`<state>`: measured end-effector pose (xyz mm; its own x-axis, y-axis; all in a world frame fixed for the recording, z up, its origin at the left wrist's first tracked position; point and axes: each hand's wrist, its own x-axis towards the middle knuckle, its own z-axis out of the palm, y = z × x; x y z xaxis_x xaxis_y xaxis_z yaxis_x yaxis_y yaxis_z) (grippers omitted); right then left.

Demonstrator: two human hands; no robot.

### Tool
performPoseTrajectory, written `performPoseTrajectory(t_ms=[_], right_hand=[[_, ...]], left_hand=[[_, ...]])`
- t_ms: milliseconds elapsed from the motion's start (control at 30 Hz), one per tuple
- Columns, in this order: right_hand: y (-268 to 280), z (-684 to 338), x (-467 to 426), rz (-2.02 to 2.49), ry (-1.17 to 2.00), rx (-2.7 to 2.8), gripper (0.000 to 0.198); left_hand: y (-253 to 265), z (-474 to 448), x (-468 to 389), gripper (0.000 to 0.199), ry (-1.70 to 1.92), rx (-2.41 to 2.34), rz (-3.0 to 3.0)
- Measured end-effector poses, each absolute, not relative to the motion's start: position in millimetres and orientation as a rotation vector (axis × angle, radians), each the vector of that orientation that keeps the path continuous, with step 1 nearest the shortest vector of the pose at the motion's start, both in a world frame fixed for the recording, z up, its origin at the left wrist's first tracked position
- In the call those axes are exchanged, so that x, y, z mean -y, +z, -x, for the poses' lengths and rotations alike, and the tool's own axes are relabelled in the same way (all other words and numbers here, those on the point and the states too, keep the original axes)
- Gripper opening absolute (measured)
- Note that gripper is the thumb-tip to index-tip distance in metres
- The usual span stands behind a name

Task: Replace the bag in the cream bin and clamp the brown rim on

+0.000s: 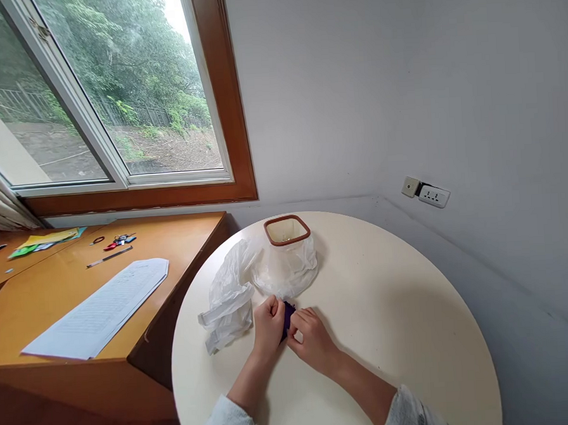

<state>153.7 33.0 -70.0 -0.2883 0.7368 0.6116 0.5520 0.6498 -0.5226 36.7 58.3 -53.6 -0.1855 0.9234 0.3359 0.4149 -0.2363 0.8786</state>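
Note:
A small dark purple bundle [287,318], perhaps a rolled-up bag, is between my hands above the round table; most of it is covered by fingers. My left hand [267,324] is closed round its left side. On its right side my right hand [312,339] pinches with curled fingertips. Just beyond the hands stands a small pale bin with a brown squared rim [288,242]. A crumpled white plastic bag [229,301] lies to the left of the bin, and thin white plastic also shows around the bin's lower part.
The round cream table [395,333] stands against the wall. At left, a wooden desk [190,243] carries sheets of paper [103,304], a pen [109,257], keys [120,241] and coloured papers [50,239]. A wall socket [434,196] is at right.

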Motion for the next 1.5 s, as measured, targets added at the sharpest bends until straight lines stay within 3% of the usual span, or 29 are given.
performPoseTrajectory(t_ms=[733, 1500], right_hand=[[-71, -191, -26, 1.145, 0.19, 1.98, 0.022], [-73, -201, -29, 1.193, 0.146, 1.934, 0.04]], left_hand=[[-41, -23, -46, 0.038, 1.308, -1.529, -1.748], [-51, -26, -43, 0.037, 1.269, -1.474, -1.726]])
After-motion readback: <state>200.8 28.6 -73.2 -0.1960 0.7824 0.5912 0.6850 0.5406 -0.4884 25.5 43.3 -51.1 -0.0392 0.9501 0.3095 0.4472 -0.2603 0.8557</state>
